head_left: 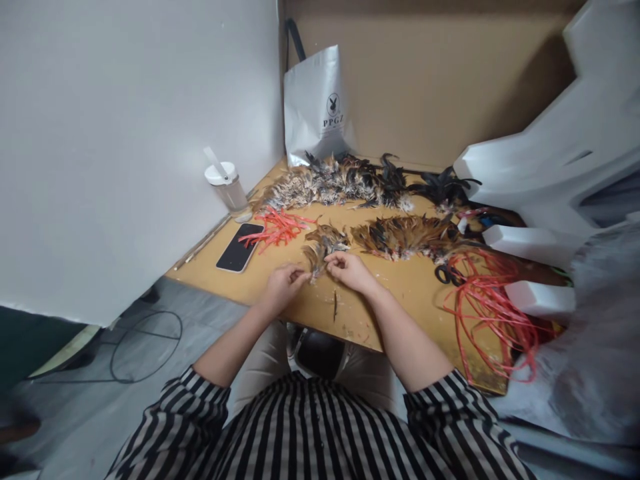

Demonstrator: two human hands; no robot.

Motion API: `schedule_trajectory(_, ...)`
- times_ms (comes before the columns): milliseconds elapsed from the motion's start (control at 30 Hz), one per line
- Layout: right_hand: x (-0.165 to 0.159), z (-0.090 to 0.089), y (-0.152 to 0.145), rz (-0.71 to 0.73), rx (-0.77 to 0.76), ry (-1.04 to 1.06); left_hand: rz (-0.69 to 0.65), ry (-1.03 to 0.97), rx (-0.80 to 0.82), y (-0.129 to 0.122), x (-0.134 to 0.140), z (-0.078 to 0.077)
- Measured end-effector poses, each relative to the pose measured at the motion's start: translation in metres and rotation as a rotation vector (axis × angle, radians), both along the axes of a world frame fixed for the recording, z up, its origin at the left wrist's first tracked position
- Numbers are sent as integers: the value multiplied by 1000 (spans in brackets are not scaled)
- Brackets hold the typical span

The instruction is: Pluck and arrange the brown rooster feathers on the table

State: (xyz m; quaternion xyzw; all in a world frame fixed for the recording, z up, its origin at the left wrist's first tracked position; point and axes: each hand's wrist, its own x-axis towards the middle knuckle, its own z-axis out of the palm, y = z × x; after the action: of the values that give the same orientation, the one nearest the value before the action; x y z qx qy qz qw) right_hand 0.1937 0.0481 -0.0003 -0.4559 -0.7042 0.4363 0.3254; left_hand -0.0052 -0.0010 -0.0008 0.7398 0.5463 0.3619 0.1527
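Note:
A small bunch of brown and grey feathers lies between my two hands near the front of the table. My left hand is closed in a pinch at the pale quill ends on the bunch's near left side. On the other side, my right hand has its thumb and fingers pinched at the lower right edge of the same feathers. Exactly how many feathers each pinch holds is too small to tell. One dark loose feather rests on the tabletop just in front of my hands.
Feather bundles line the back, with a brown row right of my hands. Red plastic strips partly cover a phone. Scissors lie beside more red strips. A lidded cup and silver bag stand behind.

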Motion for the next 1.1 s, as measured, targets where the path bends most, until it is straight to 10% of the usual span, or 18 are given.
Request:
schedule_trajectory(300, 0, 11, -1, -105, -88, 158, 25, 92, -249, 2, 13, 15)
schedule_trajectory(567, 5, 36, -3, -254, -162, 618, -180, -950, -784, 13, 11, 36)
schedule_trajectory(767, 15, 44, -8, 139, -402, 694, -522, -1286, -1092, 28, 37, 43)
schedule_trajectory(1100, 25, 47, 5, -256, -218, 687, -326, -941, -642, 59, 79, 35)
